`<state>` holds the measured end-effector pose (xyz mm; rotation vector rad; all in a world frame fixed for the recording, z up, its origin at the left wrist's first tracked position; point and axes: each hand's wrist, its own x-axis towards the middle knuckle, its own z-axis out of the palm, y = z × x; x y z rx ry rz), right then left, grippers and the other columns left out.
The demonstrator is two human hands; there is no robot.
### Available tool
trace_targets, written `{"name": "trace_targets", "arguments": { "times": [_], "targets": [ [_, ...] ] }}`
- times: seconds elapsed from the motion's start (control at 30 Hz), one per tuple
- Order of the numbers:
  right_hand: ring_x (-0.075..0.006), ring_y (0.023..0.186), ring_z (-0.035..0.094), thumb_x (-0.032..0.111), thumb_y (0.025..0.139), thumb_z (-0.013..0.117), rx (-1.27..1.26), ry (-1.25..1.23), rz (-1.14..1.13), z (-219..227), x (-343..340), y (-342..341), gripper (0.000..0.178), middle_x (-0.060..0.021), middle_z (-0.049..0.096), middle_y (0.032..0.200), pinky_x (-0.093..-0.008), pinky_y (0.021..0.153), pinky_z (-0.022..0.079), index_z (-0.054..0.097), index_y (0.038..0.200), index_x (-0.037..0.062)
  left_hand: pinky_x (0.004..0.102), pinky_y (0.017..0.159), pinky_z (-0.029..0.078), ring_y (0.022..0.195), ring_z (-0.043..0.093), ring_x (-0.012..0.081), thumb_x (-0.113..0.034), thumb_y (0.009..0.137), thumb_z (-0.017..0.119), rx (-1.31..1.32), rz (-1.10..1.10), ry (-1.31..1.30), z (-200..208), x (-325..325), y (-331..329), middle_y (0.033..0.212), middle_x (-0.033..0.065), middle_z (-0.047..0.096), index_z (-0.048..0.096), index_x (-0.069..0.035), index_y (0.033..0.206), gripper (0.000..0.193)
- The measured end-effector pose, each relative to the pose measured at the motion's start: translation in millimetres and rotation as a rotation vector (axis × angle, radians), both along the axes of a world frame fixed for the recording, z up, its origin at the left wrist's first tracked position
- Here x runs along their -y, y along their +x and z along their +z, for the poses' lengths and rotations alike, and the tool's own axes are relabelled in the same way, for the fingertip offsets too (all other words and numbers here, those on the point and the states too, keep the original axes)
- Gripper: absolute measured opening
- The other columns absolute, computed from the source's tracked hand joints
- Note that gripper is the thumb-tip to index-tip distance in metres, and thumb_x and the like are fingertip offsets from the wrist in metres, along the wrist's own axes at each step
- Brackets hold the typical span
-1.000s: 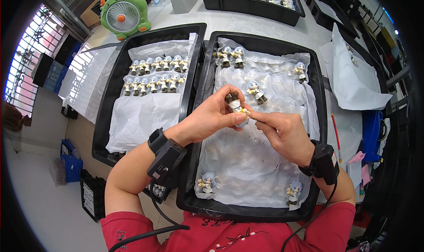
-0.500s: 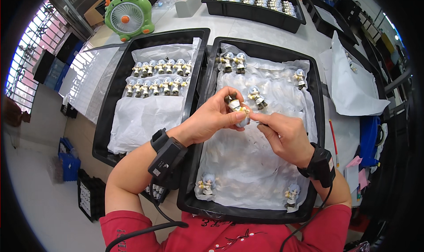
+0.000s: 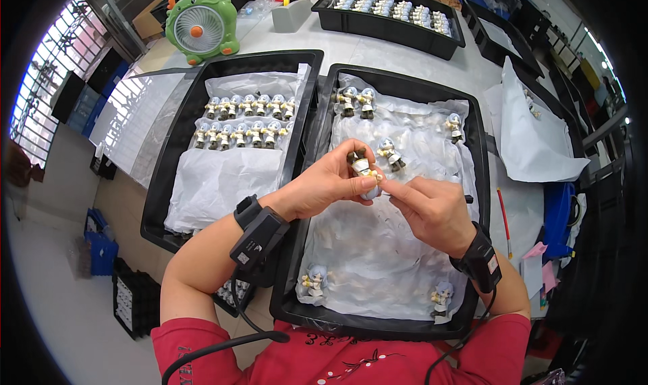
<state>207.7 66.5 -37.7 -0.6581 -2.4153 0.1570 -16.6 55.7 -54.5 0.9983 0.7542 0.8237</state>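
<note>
My left hand [image 3: 331, 181] is closed round a small chibi figurine [image 3: 362, 171] with pale blue hair and white clothes. It is tilted head-down, with its dark boots up. My right hand [image 3: 435, 213] is curled, its index fingertip at the figurine's head and arm. A dark stick-like end [image 3: 468, 199] sticks out behind the right knuckles; the rest of that object is hidden. Beneath both hands is a black tray [image 3: 480, 162] lined with crumpled white sheeting. Another figurine [image 3: 390, 154] lies in it just beyond my hands, and several more are at its corners.
To the left, a second black tray [image 3: 156, 189] holds two rows of figurines on white paper. A filled tray [image 3: 388, 37] stands at the back, near a green fan [image 3: 201, 28] and a tape dispenser [image 3: 291, 15]. A red brush [image 3: 504, 221] lies at the right.
My right fingers have curled and shifted slightly beside the figurine, and a dark end now shows behind the knuckles. My left hand keeps its hold. The whole view has shifted slightly.
</note>
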Motion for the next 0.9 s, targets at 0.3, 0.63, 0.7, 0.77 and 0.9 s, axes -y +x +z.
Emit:
{"name": "trace_targets", "arguments": {
  "times": [0.3,0.63,0.7,0.77,0.9],
  "targets": [
    [-0.0192,0.051,0.055,0.011,0.073,0.072,-0.087,-0.042,0.055,3.6,-0.3,2.6,0.019,-0.0019,0.053,0.062,-0.0314,0.045,0.043,0.065,0.091,0.0119,0.0317,0.081,0.053,0.097,0.059,0.0145,-0.019,0.087,0.067,0.011,-0.005,0.011,0.6,-0.5,-0.5,0.112,0.0085,0.059,0.041,-0.011,0.111,0.036],
    [-0.0246,0.055,0.057,0.011,0.082,0.067,-0.123,-0.192,-0.016,-0.7,-1.7,7.7,0.019,-0.0067,0.056,0.067,-0.0333,0.05,0.045,0.063,0.1,0.0058,0.0329,0.083,0.053,0.098,0.059,0.0143,-0.017,0.086,0.068,0.014,-0.021,0.027,1.4,-0.5,-0.2,0.113,0.0092,0.059,0.041,-0.011,0.11,0.036],
    [-0.0267,0.061,0.058,0.011,0.085,0.063,-0.166,-0.317,-0.056,0.2,0.6,4.8,0.022,-0.0094,0.057,0.072,-0.0341,0.055,0.046,0.061,0.106,0.0048,0.0331,0.084,0.053,0.098,0.059,0.0141,-0.016,0.086,0.068,0.026,-0.014,0.042,0.4,-0.5,-0.3,0.114,0.0095,0.058,0.041,-0.011,0.11,0.036],
    [-0.0288,0.066,0.059,0.01,0.088,0.059,-0.21,-0.442,-0.098,1.5,1.5,3.0,0.024,-0.012,0.057,0.078,-0.035,0.059,0.047,0.058,0.111,0.0038,0.0333,0.084,0.053,0.098,0.058,0.014,-0.015,0.086,0.068,0.039,-0.01,0.056,0.1,-0.3,0.0,0.116,0.0098,0.057,0.041,-0.011,0.11,0.036],
    [-0.0301,0.082,0.058,0.006,0.091,0.053,-0.124,-0.5,-0.057,4.2,2.7,1.5,0.03,-0.016,0.056,0.09,-0.0357,0.07,0.047,0.053,0.121,0.0024,0.0337,0.086,0.053,0.098,0.058,0.0129,-0.013,0.086,0.068,0.044,0.012,0.084,-1.7,0.0,1.4,0.121,0.0103,0.055,0.042,-0.011,0.11,0.035]
  ]
}}
